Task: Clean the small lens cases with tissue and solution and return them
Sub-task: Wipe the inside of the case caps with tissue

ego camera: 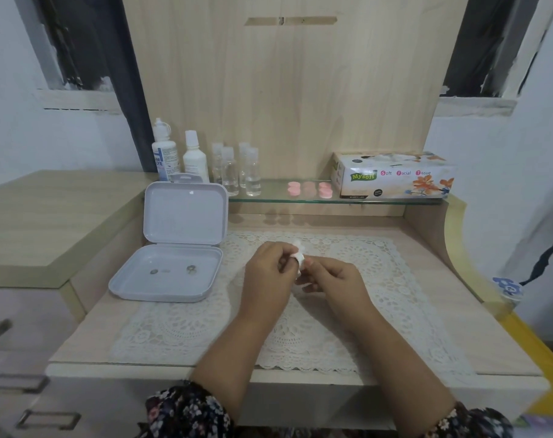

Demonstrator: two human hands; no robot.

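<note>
Both hands meet above the white lace mat [363, 263] in the middle of the desk. My left hand [267, 273] and my right hand [335, 279] hold a small wad of white tissue [298, 256] between their fingertips. Whatever is wrapped in the tissue is hidden. Several small pink lens cases [310, 188] lie on the glass shelf [395, 201] beside the tissue box [392, 175]. Two white solution bottles [177, 156] stand at the shelf's left end.
An open pale grey case [174, 270] lies left of the hands, lid upright, with two small items in its tray. Several clear small bottles [237, 169] stand behind it. A raised cabinet top [47, 216] lies to the left, with drawers below.
</note>
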